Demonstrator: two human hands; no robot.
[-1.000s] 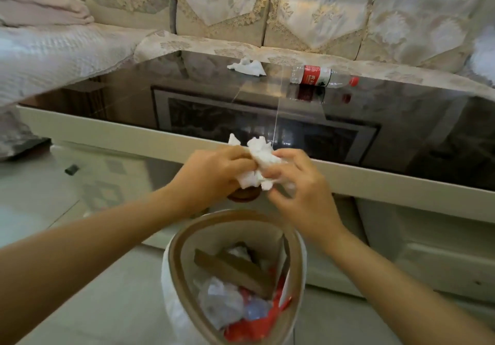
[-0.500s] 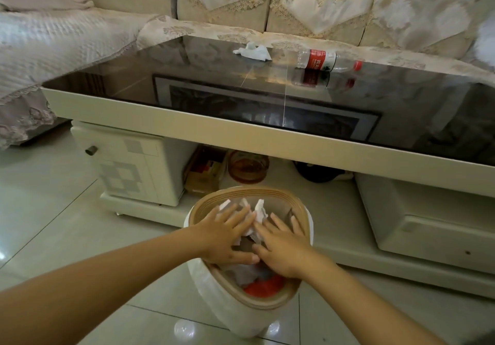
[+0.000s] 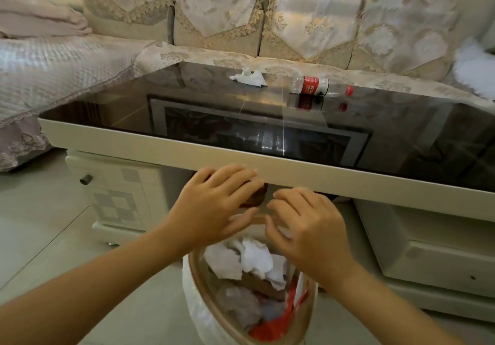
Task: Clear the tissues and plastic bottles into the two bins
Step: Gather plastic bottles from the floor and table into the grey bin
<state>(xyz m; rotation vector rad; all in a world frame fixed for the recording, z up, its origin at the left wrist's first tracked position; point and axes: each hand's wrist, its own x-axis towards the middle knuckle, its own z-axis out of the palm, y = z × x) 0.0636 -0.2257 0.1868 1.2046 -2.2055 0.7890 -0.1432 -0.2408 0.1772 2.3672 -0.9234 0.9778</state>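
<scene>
A bin (image 3: 197, 275) with a tan rim and white liner stands on the floor in front of the coffee table. White crumpled tissues (image 3: 251, 257) lie on top of the rubbish inside it. My left hand (image 3: 214, 202) and my right hand (image 3: 308, 226) hover just above the bin, fingers spread, holding nothing. On the far side of the dark glass tabletop (image 3: 187, 109) lies another crumpled tissue (image 3: 249, 78). To its right a clear plastic bottle (image 3: 320, 86) with a red label and red cap lies on its side.
The cream table edge (image 3: 348, 181) runs just beyond my fingers. A drawer unit (image 3: 117, 192) sits under the table at left and another (image 3: 439, 253) at right. A sofa (image 3: 267, 23) with lace covers stands behind the table. Pale floor tiles (image 3: 40, 237) spread to the left.
My hands carried the tissue wad down into the bin, pressed it in, let go, and have now lifted out with nothing in them.
</scene>
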